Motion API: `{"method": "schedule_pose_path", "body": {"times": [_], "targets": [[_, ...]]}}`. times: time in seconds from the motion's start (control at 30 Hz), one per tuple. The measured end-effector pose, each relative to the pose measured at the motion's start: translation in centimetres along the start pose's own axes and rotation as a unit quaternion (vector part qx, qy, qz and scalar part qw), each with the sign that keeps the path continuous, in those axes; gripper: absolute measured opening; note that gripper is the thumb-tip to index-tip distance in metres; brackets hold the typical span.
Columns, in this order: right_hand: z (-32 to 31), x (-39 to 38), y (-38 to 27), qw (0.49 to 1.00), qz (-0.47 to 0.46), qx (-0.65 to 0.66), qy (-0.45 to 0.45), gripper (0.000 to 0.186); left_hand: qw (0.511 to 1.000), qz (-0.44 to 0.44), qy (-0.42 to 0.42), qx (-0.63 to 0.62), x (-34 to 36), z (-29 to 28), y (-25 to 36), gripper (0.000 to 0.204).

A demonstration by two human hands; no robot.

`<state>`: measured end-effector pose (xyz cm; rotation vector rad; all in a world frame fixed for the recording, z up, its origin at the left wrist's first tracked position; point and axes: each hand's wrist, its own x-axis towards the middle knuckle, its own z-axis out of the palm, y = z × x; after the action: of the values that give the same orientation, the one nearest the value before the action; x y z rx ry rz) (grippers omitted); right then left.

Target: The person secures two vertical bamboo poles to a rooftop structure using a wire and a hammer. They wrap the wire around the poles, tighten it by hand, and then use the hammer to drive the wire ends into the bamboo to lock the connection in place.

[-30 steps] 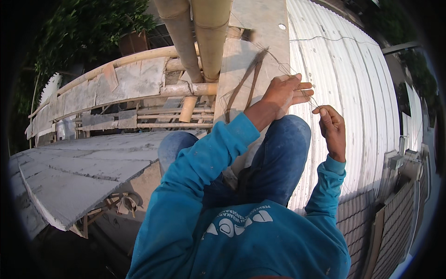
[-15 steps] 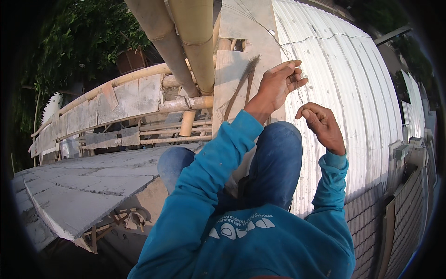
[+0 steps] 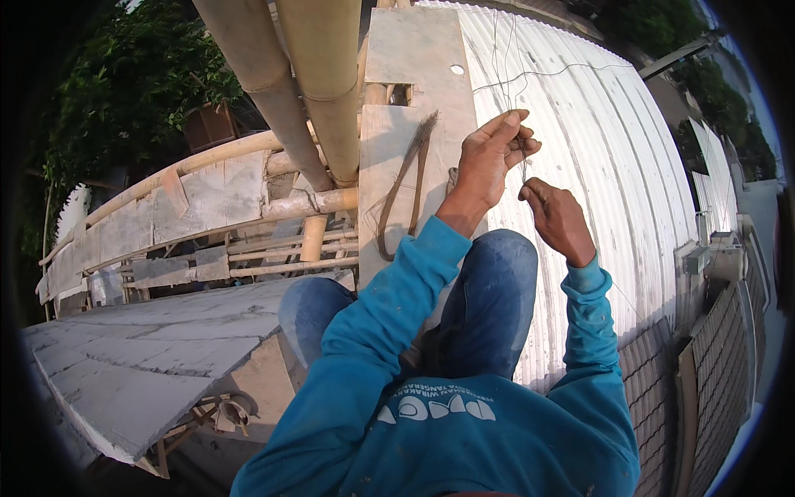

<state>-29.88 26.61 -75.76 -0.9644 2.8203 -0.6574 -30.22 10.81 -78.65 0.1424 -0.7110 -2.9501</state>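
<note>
Two hands work a thin wire (image 3: 530,79) high over a corrugated metal roof (image 3: 613,182). The left hand (image 3: 490,161) pinches the wire between thumb and fingertips, and the strand runs up and across the roof from there. The right hand (image 3: 559,219), just beside and below it, curls its fingers near the same wire; whether it grips cannot be told. Blue sleeves and jeans fill the lower view. Left of the hands stand a pale concrete slab (image 3: 410,108) and bamboo poles (image 3: 319,83).
</note>
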Motion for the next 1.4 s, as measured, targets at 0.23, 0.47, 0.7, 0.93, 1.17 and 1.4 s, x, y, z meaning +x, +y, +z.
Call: {"method": "schedule_pose_path", "body": {"times": [0.23, 0.47, 0.7, 0.93, 1.17, 1.4], "targets": [[-1.9, 0.3, -1.5, 0.983, -0.054, 0.154, -0.087, 0.03, 0.996, -0.016, 0.034, -0.083, 1.3, -2.4, -1.4, 0.028], [-0.1, -0.2, -1.7, 0.962, 0.07, 0.249, 0.087, 0.036, 0.993, -0.024, 0.065, -0.092, 1.5, -3.0, -0.8, 0.035], [0.2, -1.4, -0.9, 0.965, 0.12, 0.192, 0.129, 0.026, 0.994, -0.045, 0.02, -0.097, 2.1, -4.4, -1.0, 0.034], [0.3, -1.1, 1.3, 0.988, -0.01, -0.152, 0.01, 0.012, 0.996, -0.055, -0.005, -0.065, 1.9, -3.0, -1.6, 0.032], [-4.5, -0.9, -2.1, 0.968, 0.102, 0.196, -0.119, 0.035, 0.99, -0.078, 0.04, -0.11, 2.3, -4.2, -2.3, 0.019], [-1.3, -1.9, -0.7, 0.97, 0.099, 0.043, 0.218, 0.028, 0.989, -0.1, 0.067, -0.08, 1.9, -3.7, -1.8, 0.023]]}}
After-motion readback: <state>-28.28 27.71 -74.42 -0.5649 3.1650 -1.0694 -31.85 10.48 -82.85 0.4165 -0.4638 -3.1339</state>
